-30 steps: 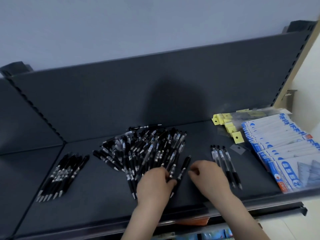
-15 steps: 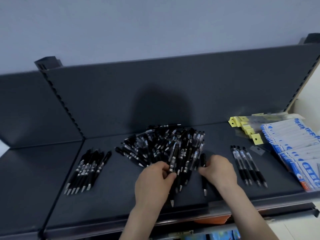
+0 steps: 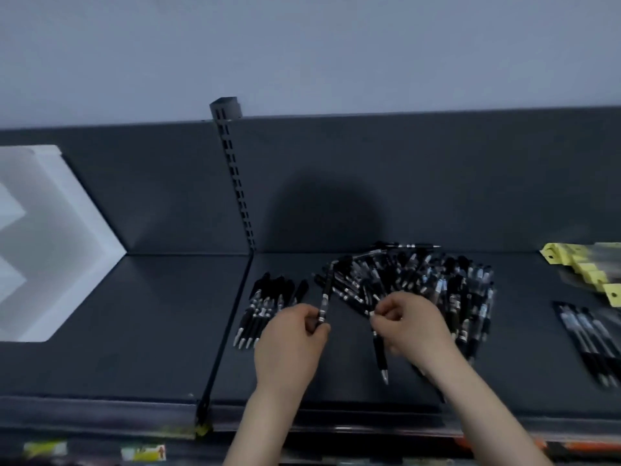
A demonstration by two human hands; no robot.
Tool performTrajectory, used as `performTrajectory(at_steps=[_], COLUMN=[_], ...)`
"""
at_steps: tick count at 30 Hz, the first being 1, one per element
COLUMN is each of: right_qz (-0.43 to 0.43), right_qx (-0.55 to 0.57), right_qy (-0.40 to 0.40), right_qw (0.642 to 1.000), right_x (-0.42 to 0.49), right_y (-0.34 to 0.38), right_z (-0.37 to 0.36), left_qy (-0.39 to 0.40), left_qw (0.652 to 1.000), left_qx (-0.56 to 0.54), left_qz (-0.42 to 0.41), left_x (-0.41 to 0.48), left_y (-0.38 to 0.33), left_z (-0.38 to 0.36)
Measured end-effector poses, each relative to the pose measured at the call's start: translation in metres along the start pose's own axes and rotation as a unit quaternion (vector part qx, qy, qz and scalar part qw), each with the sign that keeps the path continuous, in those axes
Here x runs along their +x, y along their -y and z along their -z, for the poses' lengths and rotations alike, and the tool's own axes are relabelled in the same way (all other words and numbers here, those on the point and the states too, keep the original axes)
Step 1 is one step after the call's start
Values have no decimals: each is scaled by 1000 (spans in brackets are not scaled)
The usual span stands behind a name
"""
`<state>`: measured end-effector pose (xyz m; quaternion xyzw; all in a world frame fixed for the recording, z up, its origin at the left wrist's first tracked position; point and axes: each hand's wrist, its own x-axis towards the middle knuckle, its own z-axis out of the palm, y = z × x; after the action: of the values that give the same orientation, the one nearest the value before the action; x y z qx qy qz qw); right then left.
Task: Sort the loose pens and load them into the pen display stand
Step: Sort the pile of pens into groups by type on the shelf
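Left hand [image 3: 289, 334] pinches one black pen [image 3: 325, 297], held nearly upright, between the pile and the sorted bundle [image 3: 265, 307]. Right hand [image 3: 410, 324] pinches a second pen [image 3: 379, 354] by its top end, tip hanging toward the shelf's front edge. Loose pile [image 3: 420, 280] lies mid-shelf, just behind both hands. A short row of pens [image 3: 584, 341] lies well apart to the right. No display stand in view.

Risks, as I judge them:
- the second pen is gripped at one end only, so it may swing or slip
- the right forearm crosses the pile's near edge and could drag pens off the front
- all the barrels are black and alike, so a mis-sort is likely

Surface: dark grey shelf [image 3: 134, 331], two sections meeting at a seam below a slotted upright [image 3: 235, 183]. Yellow-tagged packets [image 3: 578, 267] far right, white panel [image 3: 50, 247] far left, pale wall [image 3: 302, 45] above
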<state>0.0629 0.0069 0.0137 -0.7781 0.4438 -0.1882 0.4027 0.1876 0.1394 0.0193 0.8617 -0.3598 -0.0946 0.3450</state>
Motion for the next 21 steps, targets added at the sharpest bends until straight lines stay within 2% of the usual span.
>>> performTrajectory(at_steps=[6,11,15,18,21], right_qz=[-7,-11,-12,-30,-44], right_qx=[56,65,62,1,-4], right_qy=[83,91,64,79,92], right_qw=[995,994,996,996,995], right_x=[12,26,43,48,45], right_y=[33,58,68,61,52], right_z=[-71,-98,-112,-122,-130], left_qy=[-29,-26,12,67,79], left_qw=[998,994,992,987,987], left_qx=[22,68,91,127,126], left_qz=[56,83,81,74,68], left_x=[18,46,66,72,74], left_y=[59,91,103,108,111], left_z=[46,70,72,66,60])
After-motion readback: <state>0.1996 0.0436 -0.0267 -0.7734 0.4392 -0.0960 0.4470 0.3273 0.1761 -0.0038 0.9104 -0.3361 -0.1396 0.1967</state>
